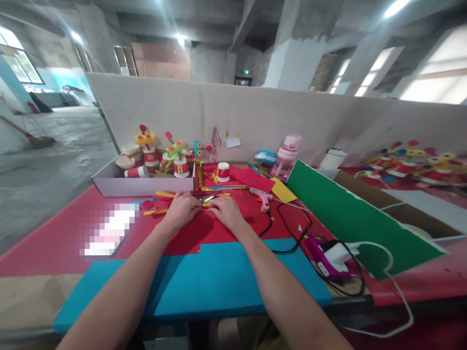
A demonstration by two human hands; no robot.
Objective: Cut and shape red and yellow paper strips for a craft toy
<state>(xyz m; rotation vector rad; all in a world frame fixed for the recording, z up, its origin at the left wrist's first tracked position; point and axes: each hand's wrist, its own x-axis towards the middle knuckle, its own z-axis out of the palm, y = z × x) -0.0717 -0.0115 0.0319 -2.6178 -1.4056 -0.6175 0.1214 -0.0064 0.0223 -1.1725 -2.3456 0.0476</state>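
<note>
We can read no word, brand or number. Beyond the pale partition (pixel 182 99) we see a small lit green sign (pixel 246 71), its symbol too small to make out. On one red-and-white paper cup (pixel 181 171) in the white box (pixel 146 187), we find a yellow label (pixel 180 166) with dark marks, illegible to us.
</note>
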